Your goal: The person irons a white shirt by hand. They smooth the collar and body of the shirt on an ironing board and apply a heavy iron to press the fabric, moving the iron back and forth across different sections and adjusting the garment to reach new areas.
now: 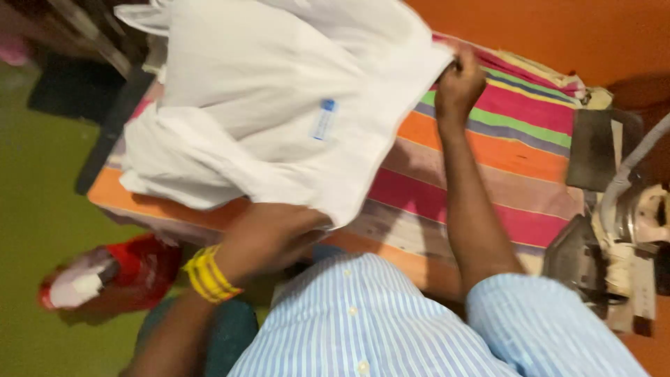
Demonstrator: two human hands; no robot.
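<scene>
orange walls back a striped multicolour cloth-covered counter (502, 139); the white cotton garment (279, 105) hangs unspread above it, right hand (457, 84) pinching its edge, left hand (269, 241) gripping the hem.

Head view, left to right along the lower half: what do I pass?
Red and white item on the floor → yellow bangles on the left wrist → left hand under the white garment → right forearm → iron.

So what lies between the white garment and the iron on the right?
In the head view, a bare stretch of the striped cloth and the right hand's forearm lie between the white garment and the iron.
</scene>
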